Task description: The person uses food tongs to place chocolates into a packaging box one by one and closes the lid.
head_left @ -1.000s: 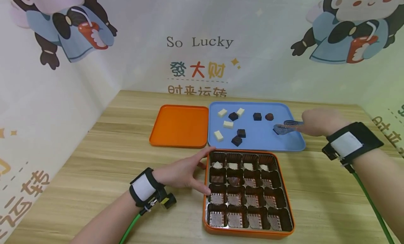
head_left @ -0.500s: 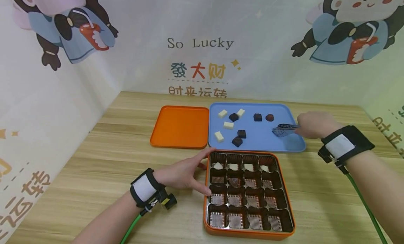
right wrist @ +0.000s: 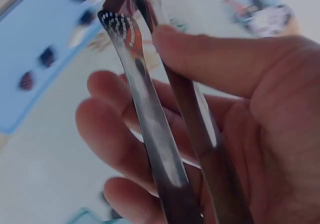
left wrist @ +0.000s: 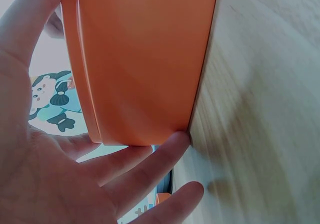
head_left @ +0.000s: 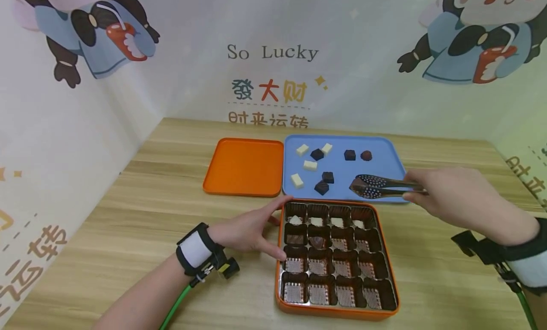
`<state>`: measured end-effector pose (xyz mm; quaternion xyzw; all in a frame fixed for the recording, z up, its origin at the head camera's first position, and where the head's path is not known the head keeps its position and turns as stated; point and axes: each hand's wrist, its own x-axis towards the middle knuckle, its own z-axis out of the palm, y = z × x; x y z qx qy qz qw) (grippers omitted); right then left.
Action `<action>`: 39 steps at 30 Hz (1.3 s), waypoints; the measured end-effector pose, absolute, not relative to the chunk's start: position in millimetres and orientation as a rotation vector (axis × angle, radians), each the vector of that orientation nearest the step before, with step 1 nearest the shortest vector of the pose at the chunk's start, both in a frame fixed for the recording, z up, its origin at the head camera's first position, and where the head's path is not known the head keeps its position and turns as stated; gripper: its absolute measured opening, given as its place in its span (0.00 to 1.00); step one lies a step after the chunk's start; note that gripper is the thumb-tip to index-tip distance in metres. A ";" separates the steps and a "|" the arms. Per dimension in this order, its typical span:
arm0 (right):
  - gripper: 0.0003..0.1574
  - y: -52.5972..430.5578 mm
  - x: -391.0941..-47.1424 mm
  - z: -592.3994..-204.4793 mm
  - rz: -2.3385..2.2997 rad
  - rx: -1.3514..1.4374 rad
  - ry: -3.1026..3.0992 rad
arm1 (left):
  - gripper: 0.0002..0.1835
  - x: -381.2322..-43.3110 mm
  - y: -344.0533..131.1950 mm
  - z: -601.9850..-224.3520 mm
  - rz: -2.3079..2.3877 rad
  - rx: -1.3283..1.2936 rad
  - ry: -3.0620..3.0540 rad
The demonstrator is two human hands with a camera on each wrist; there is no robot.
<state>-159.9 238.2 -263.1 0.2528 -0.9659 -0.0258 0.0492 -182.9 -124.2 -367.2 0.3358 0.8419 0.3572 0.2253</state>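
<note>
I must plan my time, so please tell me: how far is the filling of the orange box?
Done, it seems: four white pieces sit in the far row of the orange box, two dark pieces in the next. In hand: the right hand holds tongs gripping a brown piece, not yet boxed; the left hand touches the box. Left to do: four white and five dark pieces lie on the blue tray.

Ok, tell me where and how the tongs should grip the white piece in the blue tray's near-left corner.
Grip the white piece across the middle of its long sides, coming from above its near-right end. It looks oblong and slants toward that end, so the tongs could straddle it lengthwise; the striped dark piece lies apart to its right.
</note>
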 end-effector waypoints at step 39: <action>0.27 144.1 -131.1 -278.8 -0.769 1.301 -2.436 | 0.60 -183.9 -124.6 -365.6 0.977 0.915 2.313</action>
